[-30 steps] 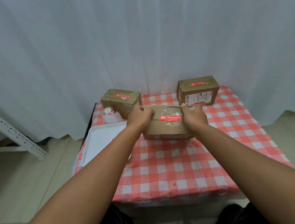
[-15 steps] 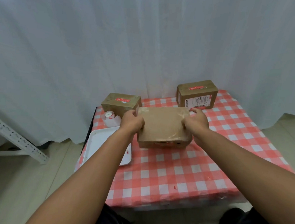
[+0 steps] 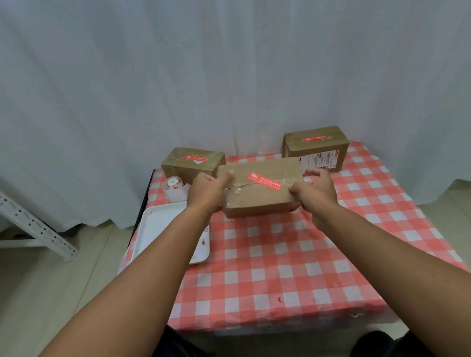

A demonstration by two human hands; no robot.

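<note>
A brown cardboard box [image 3: 258, 191] with a long red sticker on its taped top is held over the middle back of the red-and-white checked table [image 3: 278, 266]. My left hand [image 3: 208, 189] grips its left end, thumb on top. My right hand [image 3: 313, 191] grips its right end, fingers curled over the far edge. The box looks tilted, its near edge low over the cloth; whether it touches the cloth I cannot tell.
Two more brown boxes stand at the back: one at the left [image 3: 191, 165], one at the right [image 3: 315, 146] with a white label. A roll of stickers [image 3: 174, 186] and a white tray [image 3: 165, 229] lie at the table's left edge. White curtain behind.
The box has been turned over in both hands: one second ago the red sticker faced up, half a second ago a plain face, now the sticker side is up again.
</note>
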